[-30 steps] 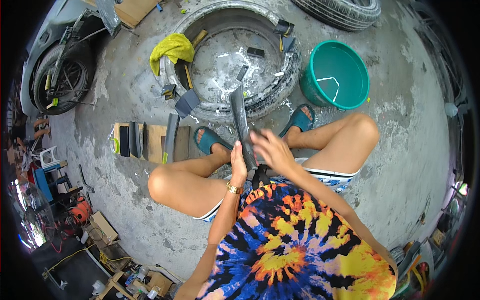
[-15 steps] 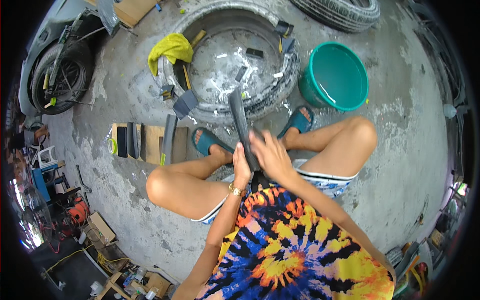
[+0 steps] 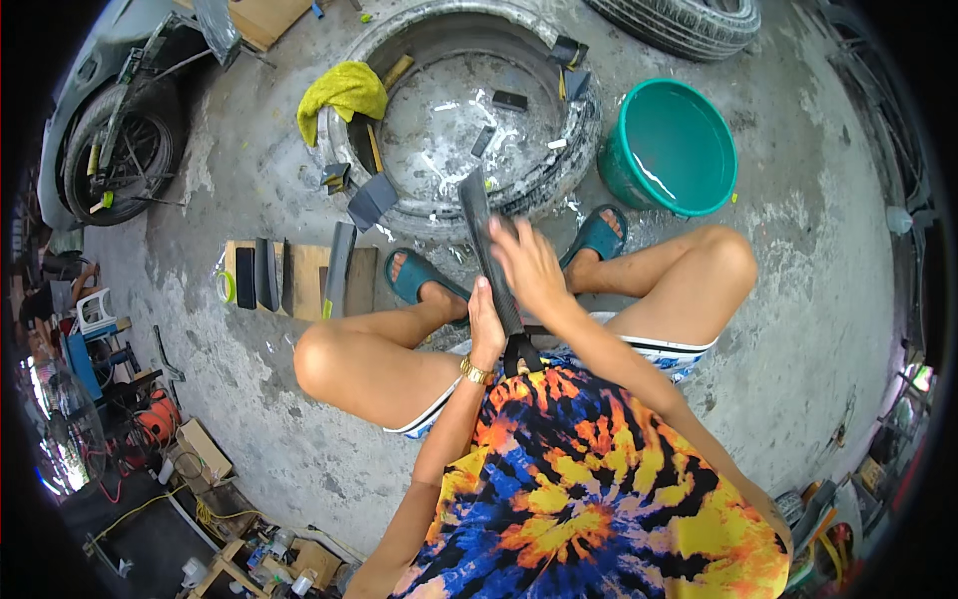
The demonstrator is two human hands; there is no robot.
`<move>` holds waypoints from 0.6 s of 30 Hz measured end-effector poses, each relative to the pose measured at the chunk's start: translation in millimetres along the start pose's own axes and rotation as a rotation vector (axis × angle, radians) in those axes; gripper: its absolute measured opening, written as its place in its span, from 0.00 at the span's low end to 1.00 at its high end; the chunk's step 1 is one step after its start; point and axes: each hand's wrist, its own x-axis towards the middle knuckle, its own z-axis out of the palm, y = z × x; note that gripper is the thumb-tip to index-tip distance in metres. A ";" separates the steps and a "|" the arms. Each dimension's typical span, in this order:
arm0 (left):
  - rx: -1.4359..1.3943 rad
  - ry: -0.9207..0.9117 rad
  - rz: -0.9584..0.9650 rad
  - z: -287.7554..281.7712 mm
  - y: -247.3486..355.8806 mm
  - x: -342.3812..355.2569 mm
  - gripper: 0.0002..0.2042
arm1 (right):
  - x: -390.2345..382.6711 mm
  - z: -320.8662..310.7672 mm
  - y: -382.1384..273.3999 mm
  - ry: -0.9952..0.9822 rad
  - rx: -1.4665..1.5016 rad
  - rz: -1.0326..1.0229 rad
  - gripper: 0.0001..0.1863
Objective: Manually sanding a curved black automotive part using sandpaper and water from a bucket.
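A long, narrow, dark part (image 3: pixel 475 203) with a woven carbon-fibre look stands between my knees, its far end pointing toward the tire. My left hand (image 3: pixel 486 324) grips its left side low down, fingers held together and a gold watch at the wrist. Across its right side and upper face lies my right hand (image 3: pixel 536 268), fingers stretched out and a little apart. Whether anything thin is under those fingers is hidden. Near my waist, the part's lower end meets a black forked piece (image 3: pixel 521 351).
Ahead lies a wet tire (image 3: pixel 454 222) with dark pads and a yellow cloth (image 3: pixel 344 97) on its rim. A green bucket (image 3: pixel 621 165) of water stands right of it. At left, a wooden board (image 3: pixel 301 285) carries dark strips, near a green tape roll (image 3: pixel 226 288).
My right hand has slid farther up the dark part, away from my body, and its fingers are more outstretched. My left hand keeps its hold, slightly lower on the part.
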 end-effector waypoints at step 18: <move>-0.201 -0.028 -0.023 -2.1 9.3 -9.4 0.25 | -3.7 -2.2 5.5 0.047 0.148 -0.067 0.22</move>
